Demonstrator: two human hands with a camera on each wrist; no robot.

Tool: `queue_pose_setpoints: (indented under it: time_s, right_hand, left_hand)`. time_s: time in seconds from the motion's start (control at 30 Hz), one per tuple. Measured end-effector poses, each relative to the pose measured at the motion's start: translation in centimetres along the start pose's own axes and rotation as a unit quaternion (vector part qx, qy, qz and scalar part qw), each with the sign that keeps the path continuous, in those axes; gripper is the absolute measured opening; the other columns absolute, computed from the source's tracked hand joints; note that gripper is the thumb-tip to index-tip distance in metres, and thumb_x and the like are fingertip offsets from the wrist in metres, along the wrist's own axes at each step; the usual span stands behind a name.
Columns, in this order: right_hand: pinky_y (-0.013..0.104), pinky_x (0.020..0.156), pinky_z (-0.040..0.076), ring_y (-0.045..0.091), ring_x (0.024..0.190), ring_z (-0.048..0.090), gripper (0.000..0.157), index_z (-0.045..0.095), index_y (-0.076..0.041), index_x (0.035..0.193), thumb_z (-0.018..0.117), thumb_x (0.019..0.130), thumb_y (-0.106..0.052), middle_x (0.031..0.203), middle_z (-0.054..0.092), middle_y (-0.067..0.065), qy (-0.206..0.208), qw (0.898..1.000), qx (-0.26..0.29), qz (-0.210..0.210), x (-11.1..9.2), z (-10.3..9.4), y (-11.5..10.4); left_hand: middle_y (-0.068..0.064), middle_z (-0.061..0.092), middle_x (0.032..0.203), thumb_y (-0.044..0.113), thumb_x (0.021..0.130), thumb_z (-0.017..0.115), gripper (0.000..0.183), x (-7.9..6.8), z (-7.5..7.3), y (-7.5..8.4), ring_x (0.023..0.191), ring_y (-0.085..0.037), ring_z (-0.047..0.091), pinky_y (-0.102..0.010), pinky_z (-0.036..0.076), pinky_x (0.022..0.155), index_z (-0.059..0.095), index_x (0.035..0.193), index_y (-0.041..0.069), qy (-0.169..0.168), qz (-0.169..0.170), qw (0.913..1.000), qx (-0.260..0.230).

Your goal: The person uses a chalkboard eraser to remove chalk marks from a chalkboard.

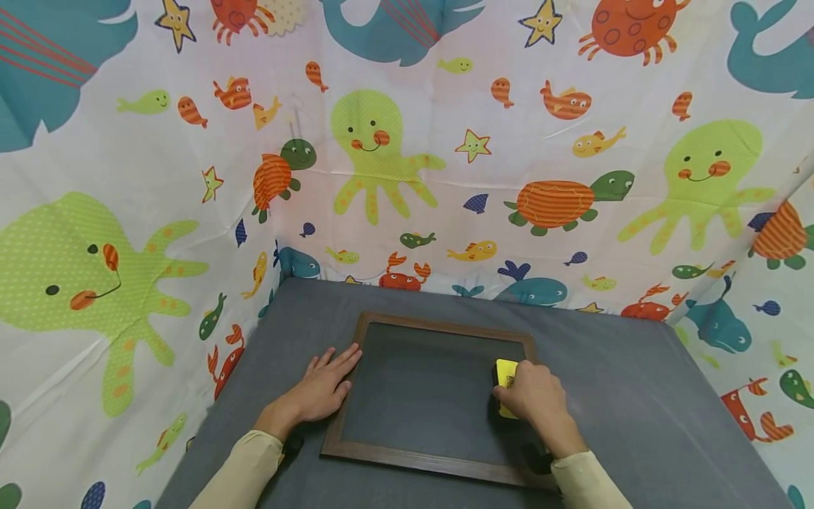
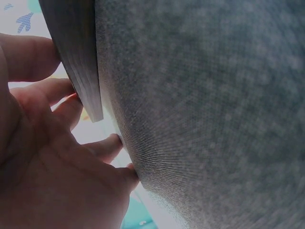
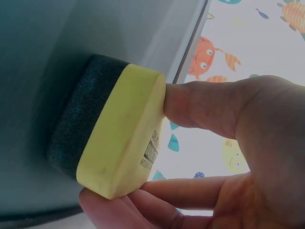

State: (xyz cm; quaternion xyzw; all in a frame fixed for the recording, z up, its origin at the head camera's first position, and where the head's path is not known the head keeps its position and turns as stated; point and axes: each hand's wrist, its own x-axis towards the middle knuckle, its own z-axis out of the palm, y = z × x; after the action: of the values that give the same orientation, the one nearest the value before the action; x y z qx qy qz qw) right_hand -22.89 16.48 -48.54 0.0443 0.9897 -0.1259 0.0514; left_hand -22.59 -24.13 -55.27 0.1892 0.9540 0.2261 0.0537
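Note:
A small chalkboard [image 1: 432,385] with a brown wooden frame lies flat on a grey cloth surface. My right hand [image 1: 537,396] grips a yellow eraser [image 1: 506,371] near the board's right side. In the right wrist view, the eraser's dark felt pad [image 3: 88,114] rests against the board, with thumb and fingers on its yellow body [image 3: 121,129]. My left hand [image 1: 321,389] lies beside the board's left edge with fingers spread. Its thumb and some fingertips touch the wooden frame [image 2: 78,57] in the left wrist view; the other fingertips rest on the grey cloth.
Grey cloth [image 1: 636,403] covers the table around the board. White curtains [image 1: 445,106] printed with sea animals stand at the back and on both sides, close to the table's edges.

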Motion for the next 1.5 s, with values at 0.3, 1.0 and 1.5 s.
queue_pose_setpoints:
  time_s: [0.3,1.0,1.5]
  right_hand:
    - [0.038,0.051,0.045,0.026,0.061,0.055,0.051,0.061,0.004,0.095,0.079,0.078,-0.041,0.072,0.057,0.011,0.002,1.0,0.005,0.009,0.0,-0.1,1.0]
    - [0.039,0.052,0.046,0.025,0.062,0.055,0.054,0.061,0.004,0.096,0.079,0.078,-0.043,0.073,0.059,0.011,0.001,1.0,-0.002,0.009,0.2,0.1,1.3]
    - [0.038,0.051,0.045,0.024,0.058,0.053,0.044,0.062,0.002,0.086,0.076,0.078,-0.038,0.069,0.057,0.009,0.021,1.0,-0.012,-0.019,0.1,0.3,1.0]
  left_hand:
    - [0.002,0.018,0.169,0.025,0.105,0.051,0.061,0.1,0.1,-0.1,0.153,-0.045,0.015,-0.072,0.011,0.116,0.027,0.161,0.02,0.001,-0.001,1.0,0.0]
    - [0.001,0.018,0.169,0.024,0.105,0.05,0.061,0.1,0.1,0.0,0.152,-0.046,0.016,-0.073,0.011,0.115,0.027,0.161,0.019,0.0,-0.001,1.0,0.002]
    - [-0.001,0.019,0.168,0.022,0.105,0.051,0.061,0.0,-0.1,0.2,0.152,-0.047,0.016,-0.074,0.01,0.115,0.027,0.161,0.017,-0.002,0.004,1.0,-0.004]
